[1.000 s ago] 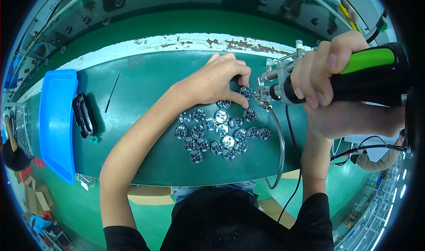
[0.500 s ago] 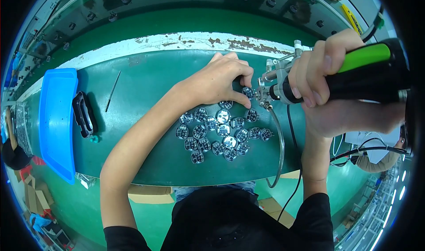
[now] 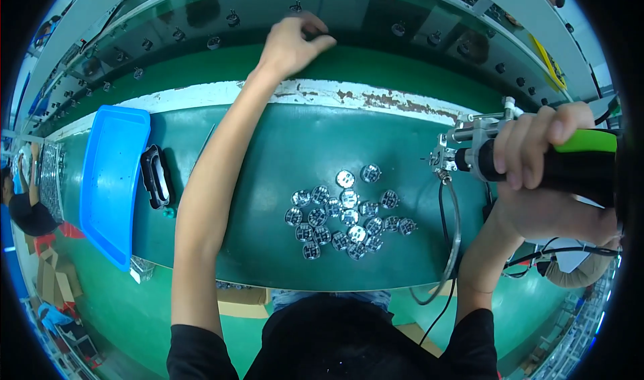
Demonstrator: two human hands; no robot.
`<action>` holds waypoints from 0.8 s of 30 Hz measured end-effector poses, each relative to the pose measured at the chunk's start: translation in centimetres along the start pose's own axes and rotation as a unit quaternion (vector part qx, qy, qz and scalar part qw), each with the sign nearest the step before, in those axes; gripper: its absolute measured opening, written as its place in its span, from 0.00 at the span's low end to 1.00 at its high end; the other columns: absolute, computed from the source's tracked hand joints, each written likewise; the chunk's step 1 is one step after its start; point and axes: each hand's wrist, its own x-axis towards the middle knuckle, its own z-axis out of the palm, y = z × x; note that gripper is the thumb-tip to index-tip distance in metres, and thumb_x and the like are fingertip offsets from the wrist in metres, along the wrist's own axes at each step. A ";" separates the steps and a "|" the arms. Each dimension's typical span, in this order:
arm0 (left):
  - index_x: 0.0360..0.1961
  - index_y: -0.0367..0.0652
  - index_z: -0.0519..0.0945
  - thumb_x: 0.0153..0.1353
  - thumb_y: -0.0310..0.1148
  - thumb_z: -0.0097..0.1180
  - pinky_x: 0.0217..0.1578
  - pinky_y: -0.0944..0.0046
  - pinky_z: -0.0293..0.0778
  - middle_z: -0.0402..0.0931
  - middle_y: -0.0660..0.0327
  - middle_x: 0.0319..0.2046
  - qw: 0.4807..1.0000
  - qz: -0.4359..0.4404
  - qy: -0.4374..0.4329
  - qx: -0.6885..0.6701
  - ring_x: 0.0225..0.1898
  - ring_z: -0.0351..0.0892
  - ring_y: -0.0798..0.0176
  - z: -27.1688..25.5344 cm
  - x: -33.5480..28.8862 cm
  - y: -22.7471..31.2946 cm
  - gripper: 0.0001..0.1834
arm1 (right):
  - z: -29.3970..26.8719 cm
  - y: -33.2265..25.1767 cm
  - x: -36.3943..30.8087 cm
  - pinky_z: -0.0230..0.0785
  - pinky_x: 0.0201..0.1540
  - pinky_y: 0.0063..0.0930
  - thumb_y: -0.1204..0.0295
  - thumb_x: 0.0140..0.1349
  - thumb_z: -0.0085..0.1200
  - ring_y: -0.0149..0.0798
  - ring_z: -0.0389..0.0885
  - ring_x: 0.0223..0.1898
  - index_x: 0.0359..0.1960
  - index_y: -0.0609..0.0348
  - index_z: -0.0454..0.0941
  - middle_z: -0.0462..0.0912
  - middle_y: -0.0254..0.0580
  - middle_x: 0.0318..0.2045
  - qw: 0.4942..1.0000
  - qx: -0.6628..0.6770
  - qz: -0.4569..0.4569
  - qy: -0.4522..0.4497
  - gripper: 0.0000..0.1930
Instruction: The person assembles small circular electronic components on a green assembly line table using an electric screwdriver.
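Your right hand grips the black-and-green tool right of the table, likely steadying it — your left hand, grip unclear, hangs beyond the table, round parts clustered mid-table.

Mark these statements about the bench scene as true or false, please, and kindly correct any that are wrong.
1. The right hand grips a black-and-green tool. True.
2. The left hand rests among the round parts. False: it is beyond the white ledge.
3. The round parts lie to the right of the blue tray. True.
4. The black case sits inside the blue tray. False: it lies beside it on the green table.
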 end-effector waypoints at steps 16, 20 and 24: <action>0.42 0.43 0.89 0.57 0.44 0.72 0.54 0.51 0.75 0.85 0.55 0.44 0.992 0.112 -0.012 0.061 0.48 0.82 0.47 2.8 0.1 -0.9 0.18 | -0.5 -0.4 -0.4 0.65 0.21 0.22 0.16 0.53 0.40 0.26 0.67 0.15 0.42 0.58 0.69 0.68 0.28 0.16 0.998 -0.041 0.025 0.042 0.49; 0.42 0.44 0.89 0.55 0.43 0.73 0.54 0.54 0.73 0.84 0.58 0.42 0.968 0.216 -0.127 -0.008 0.50 0.78 0.51 3.9 -8.1 4.9 0.18 | 0.9 -1.9 -0.3 0.64 0.22 0.23 0.16 0.53 0.39 0.27 0.67 0.15 0.43 0.58 0.69 0.68 0.29 0.17 0.996 -0.059 0.049 0.035 0.49; 0.43 0.46 0.88 0.52 0.44 0.76 0.54 0.55 0.69 0.83 0.64 0.42 0.965 0.211 -0.157 0.011 0.49 0.76 0.55 3.1 -11.4 7.2 0.20 | 2.2 -1.4 0.1 0.64 0.21 0.23 0.15 0.53 0.38 0.27 0.66 0.15 0.43 0.58 0.69 0.68 0.29 0.17 0.996 -0.061 0.059 0.027 0.50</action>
